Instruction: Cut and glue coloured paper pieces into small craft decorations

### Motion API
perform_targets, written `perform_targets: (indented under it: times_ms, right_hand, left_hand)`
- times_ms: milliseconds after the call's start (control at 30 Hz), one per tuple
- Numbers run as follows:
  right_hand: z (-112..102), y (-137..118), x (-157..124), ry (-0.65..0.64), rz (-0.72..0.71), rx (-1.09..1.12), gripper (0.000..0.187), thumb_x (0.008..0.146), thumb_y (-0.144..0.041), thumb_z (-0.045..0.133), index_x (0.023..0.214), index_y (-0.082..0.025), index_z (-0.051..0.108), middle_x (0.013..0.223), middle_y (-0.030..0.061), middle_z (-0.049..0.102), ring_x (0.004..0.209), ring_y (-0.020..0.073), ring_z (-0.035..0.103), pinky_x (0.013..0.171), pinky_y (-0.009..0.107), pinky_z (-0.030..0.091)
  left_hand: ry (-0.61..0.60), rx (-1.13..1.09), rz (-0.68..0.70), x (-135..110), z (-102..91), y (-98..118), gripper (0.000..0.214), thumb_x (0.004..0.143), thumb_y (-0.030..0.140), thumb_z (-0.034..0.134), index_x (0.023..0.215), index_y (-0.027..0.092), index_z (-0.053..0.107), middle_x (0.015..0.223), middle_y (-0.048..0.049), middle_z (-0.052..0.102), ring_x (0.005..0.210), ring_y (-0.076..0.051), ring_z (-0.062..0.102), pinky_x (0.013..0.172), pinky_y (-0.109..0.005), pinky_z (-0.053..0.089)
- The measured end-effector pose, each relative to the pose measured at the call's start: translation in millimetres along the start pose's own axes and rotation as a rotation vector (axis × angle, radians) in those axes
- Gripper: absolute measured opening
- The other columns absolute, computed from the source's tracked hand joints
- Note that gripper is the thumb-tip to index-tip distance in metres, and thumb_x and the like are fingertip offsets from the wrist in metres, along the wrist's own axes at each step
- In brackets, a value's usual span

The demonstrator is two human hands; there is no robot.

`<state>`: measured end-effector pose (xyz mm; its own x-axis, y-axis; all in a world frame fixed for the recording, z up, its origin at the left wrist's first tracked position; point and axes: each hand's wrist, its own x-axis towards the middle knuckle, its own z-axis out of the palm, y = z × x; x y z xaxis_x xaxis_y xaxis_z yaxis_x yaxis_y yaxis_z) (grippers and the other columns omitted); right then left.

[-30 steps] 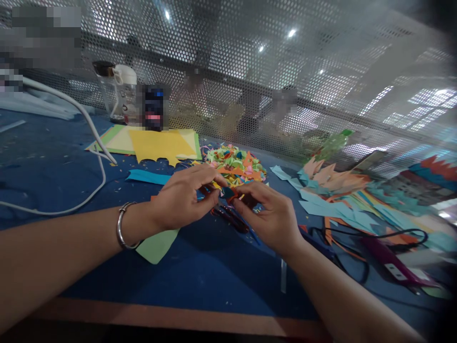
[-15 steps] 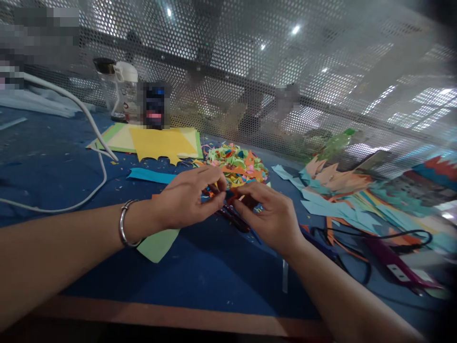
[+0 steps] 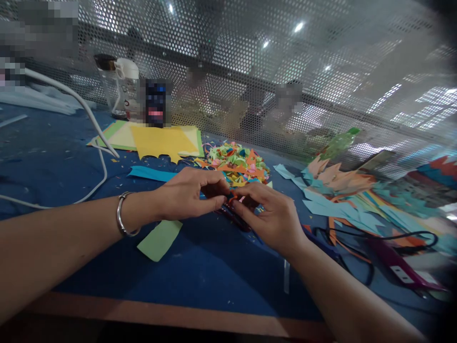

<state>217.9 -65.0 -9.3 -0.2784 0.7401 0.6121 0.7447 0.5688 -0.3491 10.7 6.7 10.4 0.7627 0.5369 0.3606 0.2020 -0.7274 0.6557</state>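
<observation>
My left hand (image 3: pixel 191 193), with a silver bangle on its wrist, has thumb and forefinger curled together at one side of a small folded paper piece (image 3: pixel 233 195). Opposite it, my right hand (image 3: pixel 273 214) pinches the same piece, which shows orange and dark teal; its shape is mostly hidden by the fingertips. Just beneath the fingers lies a dark red, shiny tool (image 3: pixel 237 220), partly covered. Behind the hands is a heap of small colourful folded paper pieces (image 3: pixel 237 164). A blue paper strip (image 3: pixel 152 174) and a light green paper piece (image 3: pixel 160 240) lie by my left hand.
Yellow and green sheets (image 3: pixel 160 140) lie at the back, near bottles (image 3: pixel 129 93) and a perforated metal screen (image 3: pixel 228 62). A white cable (image 3: pixel 78 97) arches at left. Light blue paper cutouts (image 3: pixel 339 212), a black cord and a purple power strip (image 3: pixel 400 267) are at right.
My left fingers have loosened and shifted slightly around the small paper piece, and the left wrist sits a little higher. My right hand keeps nearly the same place.
</observation>
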Motion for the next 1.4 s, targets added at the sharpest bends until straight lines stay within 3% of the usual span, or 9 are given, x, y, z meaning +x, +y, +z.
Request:
perform_targets:
  times_ms: [300, 500, 1000, 1400]
  right_hand:
    - [0.4, 0.5, 0.5, 0.016, -0.023, -0.018, 0.008, 0.088, -0.018, 0.063, 0.094, -0.017, 0.068, 0.079, 0.0029, 0.068, 0.067, 0.0139, 0.063, 0.061, 0.027, 0.047]
    - [1.5, 1.0, -0.2, -0.001, 0.006, 0.001, 0.01, 0.089, -0.018, 0.063, 0.096, -0.017, 0.069, 0.082, 0.0036, 0.069, 0.068, 0.0144, 0.064, 0.061, 0.027, 0.049]
    - [-2.3, -2.0, 1.1, 0.022, -0.023, -0.032, 0.007, 0.088, -0.018, 0.063, 0.093, -0.016, 0.069, 0.08, 0.0037, 0.07, 0.069, 0.0145, 0.065, 0.061, 0.026, 0.049]
    - [-3.0, -4.0, 2.0, 0.022, -0.011, -0.035, 0.006, 0.089, -0.021, 0.062, 0.092, -0.02, 0.067, 0.08, 0.003, 0.07, 0.068, 0.0155, 0.066, 0.059, 0.027, 0.05]
  left_hand:
    - [0.009, -0.062, -0.037, 0.6, 1.3, -6.8, 0.02, 0.085, 0.026, 0.059, 0.095, 0.014, 0.071, 0.079, -0.0019, 0.074, 0.072, -0.011, 0.066, 0.067, -0.022, 0.048]
    - [0.058, 0.048, -0.007, 0.7, 3.5, -8.7, 0.021, 0.085, 0.027, 0.058, 0.092, 0.015, 0.074, 0.072, 0.0002, 0.072, 0.063, -0.009, 0.06, 0.059, -0.021, 0.042]
    - [-0.01, -0.314, -0.075, 3.8, 6.4, -15.2, 0.021, 0.087, 0.03, 0.059, 0.091, 0.013, 0.07, 0.079, -0.0037, 0.072, 0.073, -0.012, 0.066, 0.069, -0.023, 0.052]
    - [-0.019, -0.338, -0.102, 2.9, 5.4, -11.1, 0.017, 0.08, 0.024, 0.068, 0.093, 0.012, 0.069, 0.083, -0.005, 0.074, 0.075, -0.013, 0.069, 0.071, -0.026, 0.055]
